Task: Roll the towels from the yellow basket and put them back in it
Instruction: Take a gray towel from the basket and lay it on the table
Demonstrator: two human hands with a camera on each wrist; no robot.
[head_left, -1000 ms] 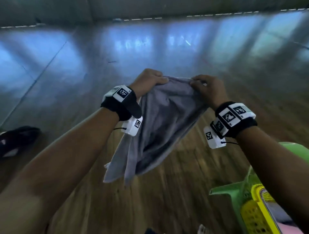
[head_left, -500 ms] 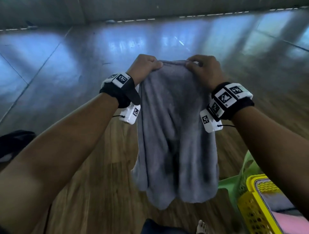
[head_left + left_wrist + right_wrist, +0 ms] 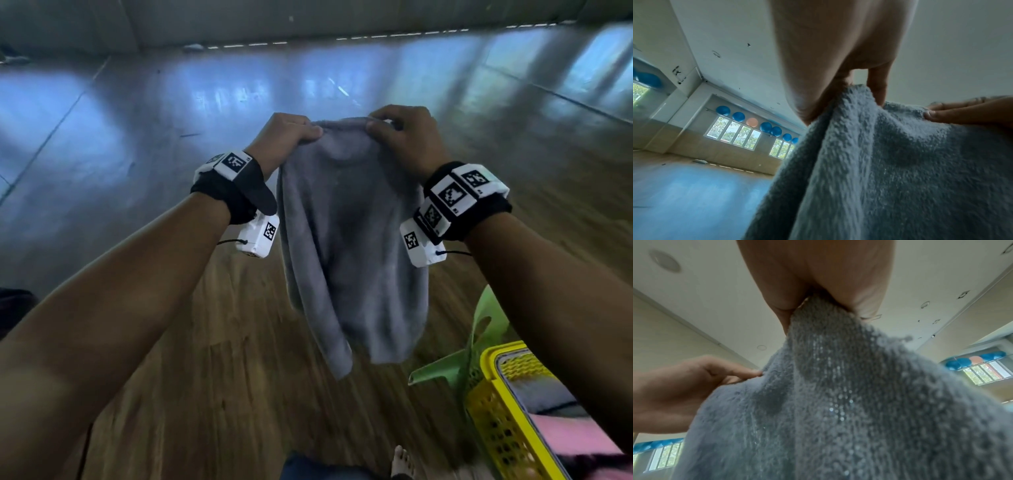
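Note:
A grey towel (image 3: 352, 246) hangs in the air in front of me, held by its top edge. My left hand (image 3: 286, 137) grips the top left corner and my right hand (image 3: 404, 137) grips the top right corner, close together. The left wrist view shows the towel (image 3: 900, 162) pinched between thumb and fingers. In the right wrist view the towel (image 3: 838, 394) bunches out of my closed right fist. The yellow basket (image 3: 496, 411) stands at the lower right and holds a grey towel (image 3: 537, 397) and a pink towel (image 3: 575, 435).
A green plastic stool (image 3: 455, 366) stands beside the basket, at its left. Below the towel lies wooden floor (image 3: 239, 394), shiny and reflecting windows farther out. My bare foot (image 3: 402, 462) shows at the bottom edge. A dark object (image 3: 13, 308) lies at the far left.
The towel went from bunched and slanting left to hanging straight down. Both hands rose a little and drew closer along the top edge. The basket came further into view.

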